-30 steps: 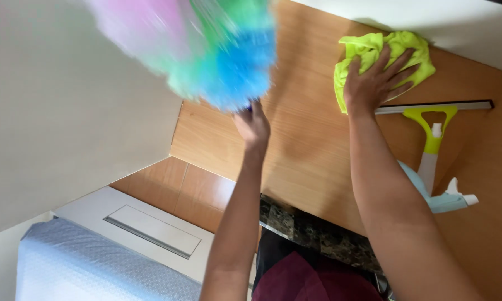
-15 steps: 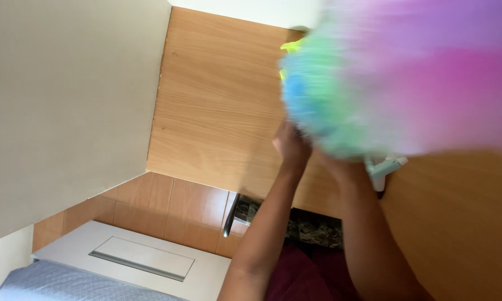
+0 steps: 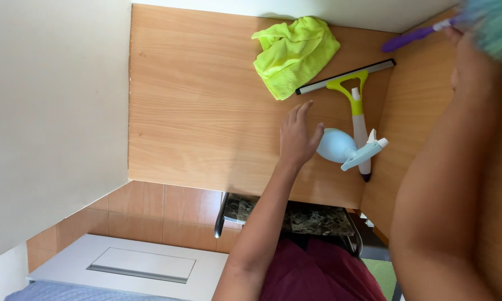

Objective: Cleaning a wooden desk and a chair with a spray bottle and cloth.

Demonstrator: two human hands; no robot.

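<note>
The duster (image 3: 488,25) has gone from the left hand (image 3: 295,134), now spread wide beside the spray bottle (image 3: 340,146) at centre frame, to the right hand (image 3: 474,67), clasping its purple handle upper right, off the green cloth (image 3: 293,53).

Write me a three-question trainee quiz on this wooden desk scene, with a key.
1. True or false: the yellow-green cloth covers the spray bottle.
2. The open left hand is nearest to: A) the cloth, B) the spray bottle, C) the squeegee blade.
3. Fill in: the right hand holds a duster by its ___ handle.
Key: 1 false; 2 B; 3 purple.
</note>
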